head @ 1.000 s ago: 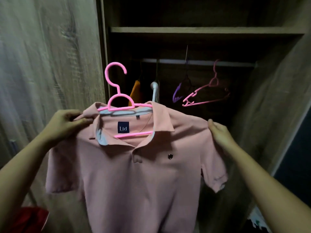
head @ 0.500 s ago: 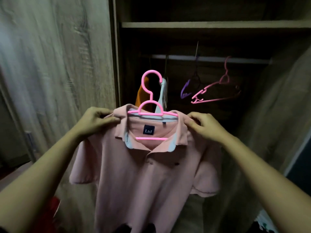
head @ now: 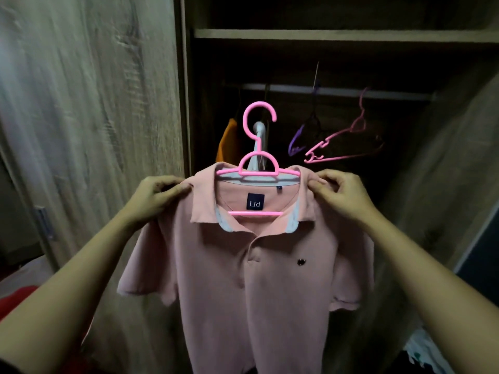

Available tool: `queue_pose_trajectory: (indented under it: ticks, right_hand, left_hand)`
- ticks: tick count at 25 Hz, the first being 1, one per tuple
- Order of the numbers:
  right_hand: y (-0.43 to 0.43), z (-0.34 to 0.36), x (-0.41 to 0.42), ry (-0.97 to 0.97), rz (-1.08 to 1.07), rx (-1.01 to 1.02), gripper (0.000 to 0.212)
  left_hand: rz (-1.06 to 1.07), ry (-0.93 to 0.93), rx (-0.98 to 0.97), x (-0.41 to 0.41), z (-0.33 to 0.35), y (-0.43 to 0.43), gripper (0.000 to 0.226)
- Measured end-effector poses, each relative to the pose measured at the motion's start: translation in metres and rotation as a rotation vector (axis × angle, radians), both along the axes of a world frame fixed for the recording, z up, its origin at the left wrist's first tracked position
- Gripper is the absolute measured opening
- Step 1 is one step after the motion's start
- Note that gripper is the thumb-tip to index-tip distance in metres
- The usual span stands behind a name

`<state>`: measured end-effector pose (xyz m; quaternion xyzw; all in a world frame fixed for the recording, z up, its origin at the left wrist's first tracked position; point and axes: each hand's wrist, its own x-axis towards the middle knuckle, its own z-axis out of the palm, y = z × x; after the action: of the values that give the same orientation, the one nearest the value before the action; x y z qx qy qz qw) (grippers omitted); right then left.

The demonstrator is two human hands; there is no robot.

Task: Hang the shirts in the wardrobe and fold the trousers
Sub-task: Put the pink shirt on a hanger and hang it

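A pink polo shirt [head: 270,282] hangs on a pink plastic hanger [head: 258,157], held up in front of the open wardrobe. My left hand [head: 155,194] pinches the shirt's left shoulder beside the collar. My right hand [head: 341,194] pinches the right shoulder beside the collar. The hanger's hook points up, below the wardrobe rail [head: 337,91] and clear of it. A dark label reading "Ltd" shows inside the collar.
On the rail hang an orange garment [head: 228,141], a white hanger with a garment [head: 259,128], a purple hanger [head: 298,143] and an empty pink hanger [head: 348,147]. A wooden shelf [head: 337,36] sits above. The wardrobe door [head: 89,109] stands at left. Red cloth [head: 19,299] lies low left.
My right hand slid from the sleeve edge in to the shoulder beside the collar. The shirt and hanger moved right, in front of the wardrobe opening, and now hang straight.
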<state>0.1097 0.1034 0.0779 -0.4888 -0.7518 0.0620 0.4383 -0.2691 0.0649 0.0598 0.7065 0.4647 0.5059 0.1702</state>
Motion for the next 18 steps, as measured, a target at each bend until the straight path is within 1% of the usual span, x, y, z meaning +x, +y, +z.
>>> queue_pose_trajectory:
  ticks: [2,5,7,9,11,12,13,14,15,16,17,18]
  right_hand:
    - [0.001,0.000,0.002,-0.041,-0.021,0.027,0.031]
    - [0.004,-0.006,0.008,-0.022,-0.022,0.032,0.032]
    - [0.003,-0.012,0.008,-0.002,-0.043,0.038,0.030]
    - [0.002,-0.013,0.008,0.038,-0.109,0.043,0.025]
    - [0.003,-0.011,0.013,0.071,-0.165,0.043,0.026]
    - [0.005,-0.011,0.019,0.083,-0.172,0.040,0.027]
    - [0.008,-0.010,0.025,0.097,-0.181,0.032,0.028]
    - [0.009,-0.009,0.031,0.107,-0.185,0.021,0.029]
    - [0.011,-0.009,0.037,0.117,-0.184,0.006,0.031]
    - [0.011,-0.009,0.040,0.130,-0.172,-0.007,0.035]
    - [0.010,-0.009,0.040,0.144,-0.158,-0.019,0.037]
    - [0.011,-0.009,0.040,0.155,-0.143,-0.028,0.036]
  left_hand:
    - [-0.008,-0.035,0.014,0.004,-0.001,0.003,0.039]
    - [-0.016,-0.031,0.026,0.007,-0.001,0.007,0.039]
    - [-0.009,0.000,0.016,0.008,-0.001,0.009,0.033]
    - [-0.014,0.040,-0.055,0.001,-0.004,0.012,0.017]
    - [0.005,0.096,-0.172,-0.011,-0.015,0.015,0.027]
    - [0.030,0.144,-0.248,-0.015,-0.022,0.014,0.026]
    - [0.063,0.228,-0.326,-0.018,-0.031,0.013,0.018]
    - [0.124,0.339,-0.386,-0.022,-0.042,0.014,0.019]
    - [0.222,0.437,-0.422,-0.030,-0.054,0.016,0.026]
    - [0.322,0.496,-0.435,-0.038,-0.064,0.019,0.025]
    - [0.396,0.573,-0.459,-0.045,-0.069,0.017,0.016]
    - [0.425,0.661,-0.512,-0.053,-0.072,0.015,0.005]
